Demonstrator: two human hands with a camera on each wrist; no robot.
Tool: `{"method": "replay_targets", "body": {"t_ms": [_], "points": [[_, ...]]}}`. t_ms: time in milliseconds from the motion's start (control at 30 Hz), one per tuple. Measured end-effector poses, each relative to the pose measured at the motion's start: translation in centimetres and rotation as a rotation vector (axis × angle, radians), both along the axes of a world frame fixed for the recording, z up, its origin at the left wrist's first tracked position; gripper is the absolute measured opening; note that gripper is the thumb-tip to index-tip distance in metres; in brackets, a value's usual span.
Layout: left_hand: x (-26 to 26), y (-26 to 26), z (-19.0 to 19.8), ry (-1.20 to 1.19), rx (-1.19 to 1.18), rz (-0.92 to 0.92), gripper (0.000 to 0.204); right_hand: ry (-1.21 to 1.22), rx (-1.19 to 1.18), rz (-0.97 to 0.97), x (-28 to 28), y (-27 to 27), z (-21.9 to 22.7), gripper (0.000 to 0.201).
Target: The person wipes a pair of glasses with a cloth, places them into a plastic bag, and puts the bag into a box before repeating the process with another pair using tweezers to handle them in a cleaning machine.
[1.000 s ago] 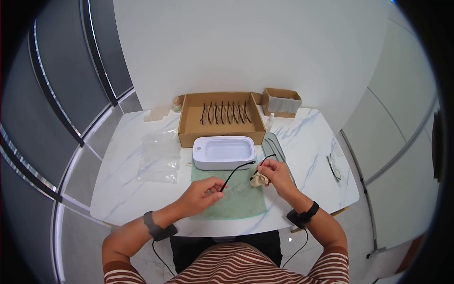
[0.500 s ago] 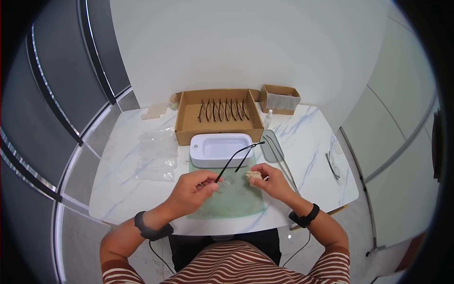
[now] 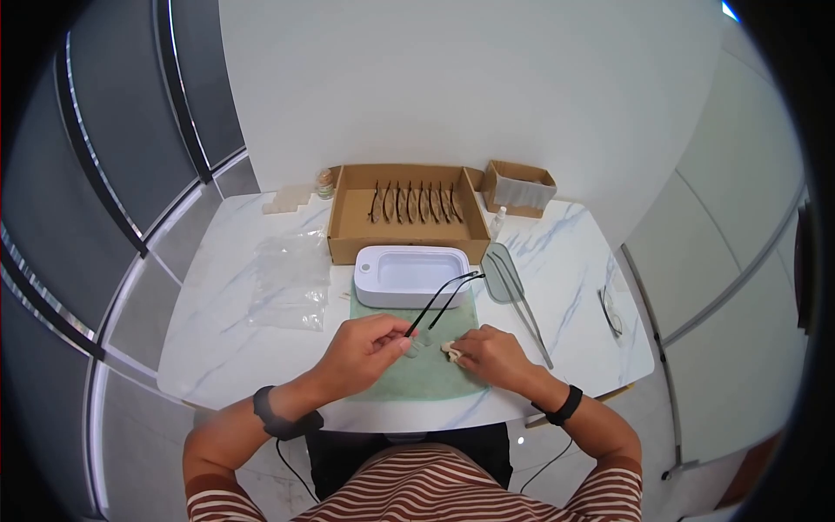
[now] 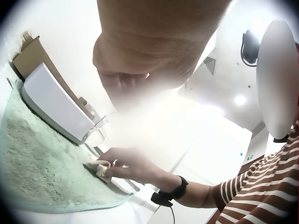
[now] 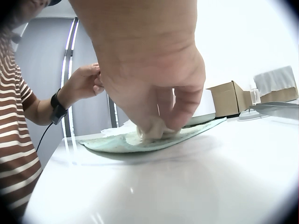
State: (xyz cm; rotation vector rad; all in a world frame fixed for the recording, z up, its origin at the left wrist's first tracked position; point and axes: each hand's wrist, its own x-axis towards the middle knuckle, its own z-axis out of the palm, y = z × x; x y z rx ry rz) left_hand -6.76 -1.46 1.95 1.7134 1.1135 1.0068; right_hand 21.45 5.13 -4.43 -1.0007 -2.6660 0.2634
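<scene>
My left hand (image 3: 361,352) holds a pair of eyeglasses (image 3: 432,304) by the front, over the green towel. Their thin black temples point up and away to the right; the clear lenses show partly beside the fingers. To the right, my right hand (image 3: 493,357) pinches a crumpled beige cloth (image 3: 450,351) down at the towel. In the right wrist view the cloth (image 5: 153,131) bunches under the fingertips. The left wrist view shows the cloth (image 4: 101,169) near the towel's edge, apart from the glasses' lenses (image 4: 96,135).
A white basin-like device (image 3: 409,298) stands on the back of the green towel (image 3: 409,383). Behind it, a cardboard tray (image 3: 348,233) holds several glasses in a row. Plastic bags (image 3: 291,283) lie left; a grey-green tray (image 3: 497,283), long tweezers (image 3: 531,324), a spray bottle (image 3: 498,223) and more glasses (image 3: 611,313) lie right.
The right hand, earlier up at a temple with the cloth, has come away and down to the towel. The left hand keeps the glasses, whose temples have tilted and shifted.
</scene>
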Motion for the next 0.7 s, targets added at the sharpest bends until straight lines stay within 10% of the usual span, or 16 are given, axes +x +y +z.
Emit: {"method": "replay_targets", "body": {"t_ms": [200, 700], "points": [[0.7, 0.1, 0.0, -0.016, -0.042, -0.013, 0.023, 0.335, 0.294, 0.042, -1.4, -0.8, 2.6, 0.03], [1.4, -0.4, -0.4, 0.028, -0.092, -0.007, 0.023, 0.044, 0.415, -0.008, -1.6, 0.9, 0.8, 0.029]]}}
